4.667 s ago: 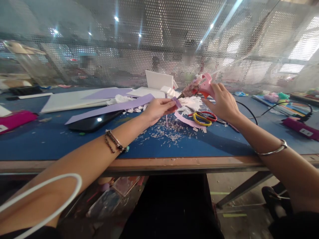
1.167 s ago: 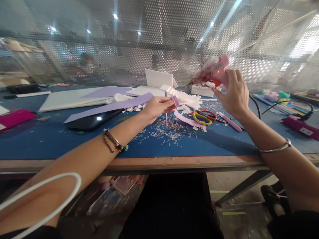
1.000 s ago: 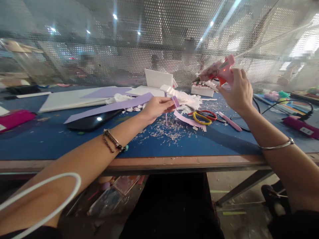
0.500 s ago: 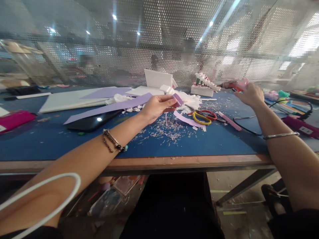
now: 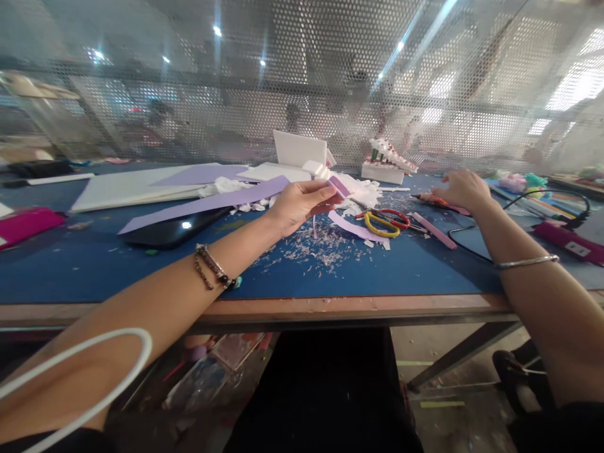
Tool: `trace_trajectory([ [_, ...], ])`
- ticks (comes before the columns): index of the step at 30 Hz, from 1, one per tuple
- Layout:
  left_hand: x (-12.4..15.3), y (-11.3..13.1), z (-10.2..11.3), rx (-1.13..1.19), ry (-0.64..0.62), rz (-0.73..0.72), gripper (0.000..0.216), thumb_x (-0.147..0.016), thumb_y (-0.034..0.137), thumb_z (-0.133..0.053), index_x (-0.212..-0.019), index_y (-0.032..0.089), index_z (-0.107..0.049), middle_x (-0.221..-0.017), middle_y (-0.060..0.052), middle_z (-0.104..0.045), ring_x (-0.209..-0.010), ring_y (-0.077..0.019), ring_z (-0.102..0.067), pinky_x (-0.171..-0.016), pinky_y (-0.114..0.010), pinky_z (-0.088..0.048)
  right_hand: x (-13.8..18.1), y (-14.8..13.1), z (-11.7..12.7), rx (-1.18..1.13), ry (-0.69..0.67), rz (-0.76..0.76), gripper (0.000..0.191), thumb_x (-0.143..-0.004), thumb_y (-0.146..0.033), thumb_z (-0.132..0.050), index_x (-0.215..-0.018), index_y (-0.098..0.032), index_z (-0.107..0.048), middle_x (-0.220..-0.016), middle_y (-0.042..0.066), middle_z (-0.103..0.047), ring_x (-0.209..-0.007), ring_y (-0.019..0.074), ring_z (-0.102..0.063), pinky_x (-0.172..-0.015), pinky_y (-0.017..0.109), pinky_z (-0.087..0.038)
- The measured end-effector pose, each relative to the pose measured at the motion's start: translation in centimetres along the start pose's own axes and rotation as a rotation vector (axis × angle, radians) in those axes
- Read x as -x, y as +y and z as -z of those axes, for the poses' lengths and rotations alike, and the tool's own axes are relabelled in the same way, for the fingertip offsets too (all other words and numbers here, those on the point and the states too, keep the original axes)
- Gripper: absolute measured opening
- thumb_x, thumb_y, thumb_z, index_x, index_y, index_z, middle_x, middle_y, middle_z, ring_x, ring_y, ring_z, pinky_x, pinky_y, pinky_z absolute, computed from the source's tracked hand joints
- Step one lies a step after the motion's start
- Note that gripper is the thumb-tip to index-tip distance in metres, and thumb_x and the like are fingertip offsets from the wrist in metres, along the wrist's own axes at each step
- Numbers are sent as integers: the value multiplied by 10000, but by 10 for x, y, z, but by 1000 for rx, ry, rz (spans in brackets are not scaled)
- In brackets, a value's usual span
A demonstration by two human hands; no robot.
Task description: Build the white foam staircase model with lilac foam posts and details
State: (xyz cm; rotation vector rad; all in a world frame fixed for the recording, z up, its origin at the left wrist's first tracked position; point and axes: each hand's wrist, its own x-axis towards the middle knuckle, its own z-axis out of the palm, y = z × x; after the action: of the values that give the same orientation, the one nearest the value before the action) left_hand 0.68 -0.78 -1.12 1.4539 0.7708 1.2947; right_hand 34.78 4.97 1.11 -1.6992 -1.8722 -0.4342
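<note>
While left hand (image 5: 302,204) pinches purple piece (image 5: 338,186), right hand (image 5: 466,189) overhangs glue gun (image 5: 435,199).

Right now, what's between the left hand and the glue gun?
The head view shows the purple piece the left hand holds, then white scraps and red and yellow scissor handles.

Has lowered the pink, pistol-shaped plastic glue gun (image 5: 436,200), held aloft earlier, onto the flat blue tabletop (image 5: 401,270), and loosened the bare right hand (image 5: 466,190) just over it. Has turned the short purple strip (image 5: 338,187) in the bare left hand (image 5: 302,202), exposing more of its face.
</note>
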Motion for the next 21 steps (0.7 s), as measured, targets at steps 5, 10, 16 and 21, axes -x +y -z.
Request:
trace_trajectory([
  [5, 0, -5, -2, 66, -37, -9, 124, -680, 254, -762, -758, 161, -733, -778, -36, -708, -765, -121, -652, -749, -233, -520, 28, -99, 13, -341, -77, 293, 283, -834, -423, -506, -916, -193, -648, -865, 57, -689, -777, 144, -622, -727, 293, -464],
  [10, 0, -5, -6, 36, -34, -14, 99, -716, 242, -724, -770, 159, -723, -779, -33, -707, -774, -119, -653, -778, -237, -512, 58, -146, 10, -799, -249, 396, 337, -781, -453, -599, -958, -167, -604, -811, 45, -695, -727, 142, -654, -696, 287, -516],
  [16, 2, -5, -11, 4, -40, -22, 101, -719, 225, -711, -807, 174, -713, -780, -12, -698, -726, -98, -643, -760, -231, -508, 62, -150, 3, -908, -298, 372, 243, -790, -394, -600, -875, -167, -595, -755, 22, -679, -664, 119, -651, -655, 269, -520],
  [21, 6, -2, -17, -53, 6, -19, 99, -717, 213, -709, -795, 152, -702, -779, -22, -692, -730, -108, -638, -775, -255, -503, 63, -154, 2, -921, -253, 326, 188, -755, -336, -647, -819, -176, -572, -765, 10, -671, -668, 116, -649, -639, 256, -516],
])
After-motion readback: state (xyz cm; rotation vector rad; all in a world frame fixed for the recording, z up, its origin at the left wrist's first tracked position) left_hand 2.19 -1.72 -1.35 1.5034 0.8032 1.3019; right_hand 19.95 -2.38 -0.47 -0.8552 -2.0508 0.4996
